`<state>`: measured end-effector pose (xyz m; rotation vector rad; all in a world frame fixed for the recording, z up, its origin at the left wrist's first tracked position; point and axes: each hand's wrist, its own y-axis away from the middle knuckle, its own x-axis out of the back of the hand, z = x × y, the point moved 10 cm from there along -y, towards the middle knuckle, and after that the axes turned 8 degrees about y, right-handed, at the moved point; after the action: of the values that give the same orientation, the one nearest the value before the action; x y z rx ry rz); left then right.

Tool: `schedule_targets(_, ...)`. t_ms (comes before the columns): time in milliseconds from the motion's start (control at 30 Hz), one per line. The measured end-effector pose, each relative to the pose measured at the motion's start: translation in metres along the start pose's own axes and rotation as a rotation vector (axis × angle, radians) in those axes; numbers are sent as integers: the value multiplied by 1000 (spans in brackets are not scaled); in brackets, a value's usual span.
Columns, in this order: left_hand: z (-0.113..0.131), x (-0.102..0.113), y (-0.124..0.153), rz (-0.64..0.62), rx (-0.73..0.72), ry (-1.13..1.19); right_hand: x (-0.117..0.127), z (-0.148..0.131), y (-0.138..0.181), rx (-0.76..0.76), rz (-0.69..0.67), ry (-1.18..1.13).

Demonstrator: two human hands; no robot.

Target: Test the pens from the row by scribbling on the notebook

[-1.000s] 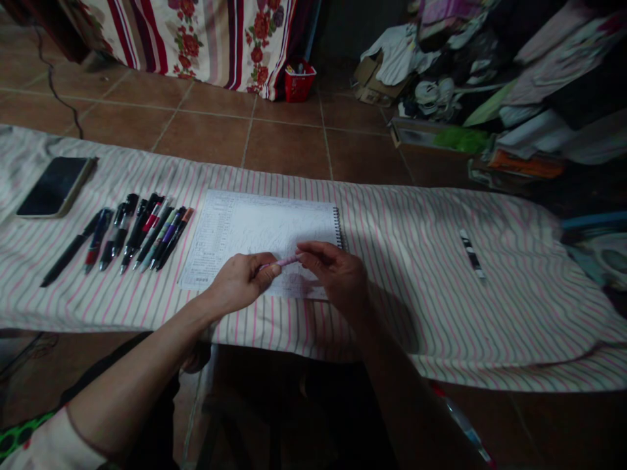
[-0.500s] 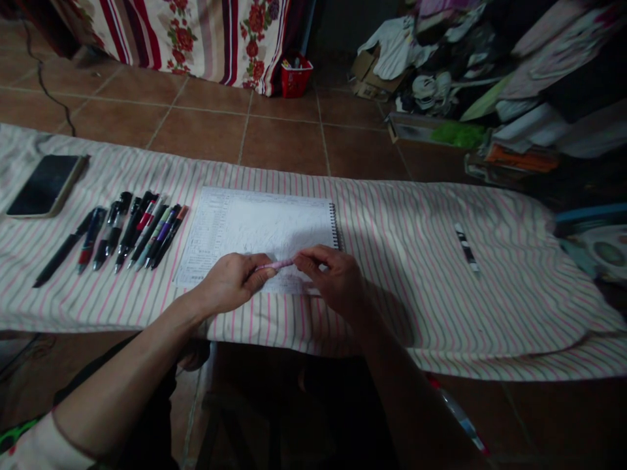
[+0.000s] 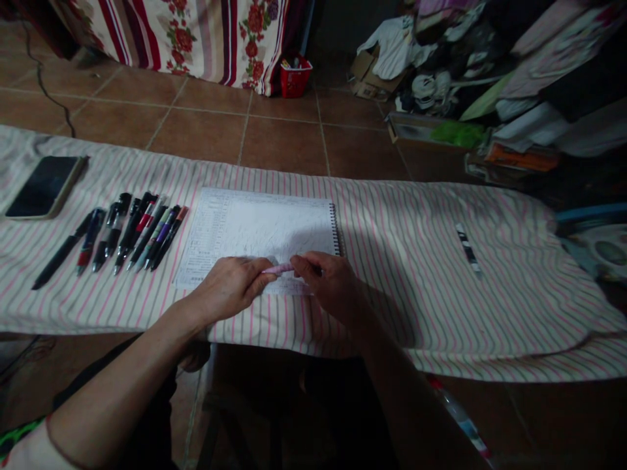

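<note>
Both of my hands meet over the near edge of a spiral notebook point(image 3: 255, 228) that lies open on the striped cloth point(image 3: 416, 274). My left hand point(image 3: 228, 287) and my right hand point(image 3: 328, 284) each pinch one end of a pink pen point(image 3: 279, 268), which lies level between them. The fingers of both hands are closed round it. A row of several pens point(image 3: 122, 235) lies left of the notebook. One black-and-white pen point(image 3: 467, 249) lies alone on the cloth at the right.
A dark phone point(image 3: 42, 187) rests at the cloth's far left. Beyond the cloth is tiled floor, a small red basket point(image 3: 295, 79) by a flowered bedspread point(image 3: 206, 32), and a heap of clothes and boxes point(image 3: 465, 78) at the right.
My hands have drawn slightly nearer to me and lower over the notebook, and closer together along the pink pen. The view has shifted a little.
</note>
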<state>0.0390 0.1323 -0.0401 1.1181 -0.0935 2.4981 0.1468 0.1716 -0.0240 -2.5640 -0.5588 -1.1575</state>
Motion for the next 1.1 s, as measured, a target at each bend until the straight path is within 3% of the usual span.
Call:
schedule_targets(333,4,-3,2,19,-41,-87,-12,14,2,-136,-83,-41)
schedule_targets(667,9,-1,3,89,-111,-99,-11,14,3,-164,-88,2)
schedule_targets(800,7,0,0,104,-70,-65,-11,14,3,-175,-81,49)
schedule_targets(1000,-3,0,-1,73,29,72,5,2,2,37,97,-37)
schedule_targets(1100,-6,-1,-1,55,45,143,11,-5,4,165,121,-31)
